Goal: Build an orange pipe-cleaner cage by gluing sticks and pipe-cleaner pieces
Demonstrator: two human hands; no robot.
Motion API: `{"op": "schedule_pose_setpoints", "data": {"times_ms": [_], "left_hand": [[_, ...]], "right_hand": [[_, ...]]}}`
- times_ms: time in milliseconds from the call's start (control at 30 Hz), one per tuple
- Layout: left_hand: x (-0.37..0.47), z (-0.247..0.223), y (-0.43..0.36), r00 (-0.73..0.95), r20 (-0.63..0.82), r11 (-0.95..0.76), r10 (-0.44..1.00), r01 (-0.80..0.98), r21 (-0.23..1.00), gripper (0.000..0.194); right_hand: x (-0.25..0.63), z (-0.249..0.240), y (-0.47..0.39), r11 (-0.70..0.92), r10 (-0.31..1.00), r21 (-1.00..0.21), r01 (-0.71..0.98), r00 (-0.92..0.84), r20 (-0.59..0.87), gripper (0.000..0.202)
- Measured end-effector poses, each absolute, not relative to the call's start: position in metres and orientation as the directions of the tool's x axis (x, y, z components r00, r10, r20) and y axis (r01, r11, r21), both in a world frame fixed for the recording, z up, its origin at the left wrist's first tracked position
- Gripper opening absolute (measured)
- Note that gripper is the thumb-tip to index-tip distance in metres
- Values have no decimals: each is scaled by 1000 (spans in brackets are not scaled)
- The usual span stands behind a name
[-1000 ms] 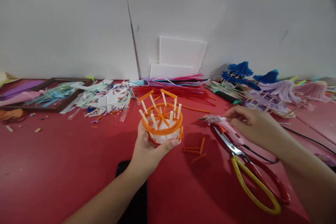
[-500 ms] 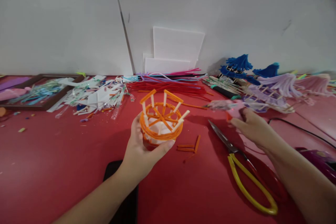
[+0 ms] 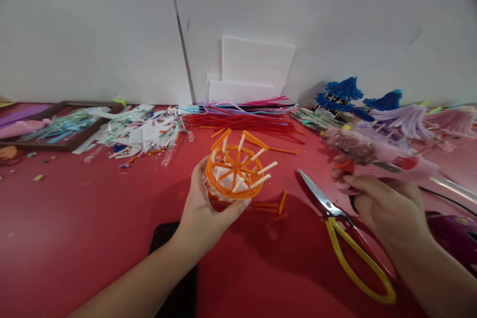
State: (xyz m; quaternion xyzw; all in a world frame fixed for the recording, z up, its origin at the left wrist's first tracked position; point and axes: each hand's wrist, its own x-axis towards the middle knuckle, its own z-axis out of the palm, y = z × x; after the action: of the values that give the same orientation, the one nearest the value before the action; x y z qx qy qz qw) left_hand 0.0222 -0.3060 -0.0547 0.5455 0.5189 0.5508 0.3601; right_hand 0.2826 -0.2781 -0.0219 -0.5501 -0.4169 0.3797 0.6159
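My left hand [image 3: 208, 203] is closed around a small round frame [image 3: 235, 171] of orange pipe cleaners with pale sticks standing up from its rim. Orange strips cross at its middle like spokes, and short orange bars top some of the sticks. In my right hand [image 3: 387, 203] is a pink glue gun [image 3: 417, 164] with an orange trigger, partly blurred. Large scissors [image 3: 357, 253] with one yellow and one red handle lie between the hands, blades slightly apart. Short cut pieces of orange pipe cleaner [image 3: 267, 207] lie right of the frame.
Red pipe cleaners [image 3: 246, 124] are piled along the grey wall. White scraps [image 3: 149, 131] and a brown tray [image 3: 70, 144] lie left. Blue and lilac roof-like models [image 3: 343, 89] stand at the back right. A black phone-like slab [image 3: 182, 278] lies under my left forearm.
My right hand has drawn the glue gun back to the right and turned it. My left hand has tilted the orange frame, so its spokes show more fully.
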Motion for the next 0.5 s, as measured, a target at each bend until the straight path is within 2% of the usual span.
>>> {"op": "schedule_pose_setpoints", "data": {"times_ms": [67, 133, 300, 400, 500], "left_hand": [[22, -55, -306, -149, 229, -201, 962, 180, 963, 77], [23, -56, -306, -145, 229, -203, 963, 173, 964, 77], [23, -55, -306, -133, 226, -199, 965, 190, 961, 73], [23, -54, -306, -116, 236, -206, 965, 225, 952, 72], [23, -53, -307, -116, 245, -211, 963, 244, 946, 73]], "right_hand": [[280, -21, -280, 95, 953, -993, -73, 295, 69, 13], [281, -23, -281, 69, 975, -996, -59, 216, 55, 13], [291, -46, -289, 153, 971, -971, 185, 153, 182, 6], [296, -60, -292, 186, 969, -962, 200, 125, 213, 5], [297, -63, -290, 307, 939, -933, 188, 101, 329, 4]]}}
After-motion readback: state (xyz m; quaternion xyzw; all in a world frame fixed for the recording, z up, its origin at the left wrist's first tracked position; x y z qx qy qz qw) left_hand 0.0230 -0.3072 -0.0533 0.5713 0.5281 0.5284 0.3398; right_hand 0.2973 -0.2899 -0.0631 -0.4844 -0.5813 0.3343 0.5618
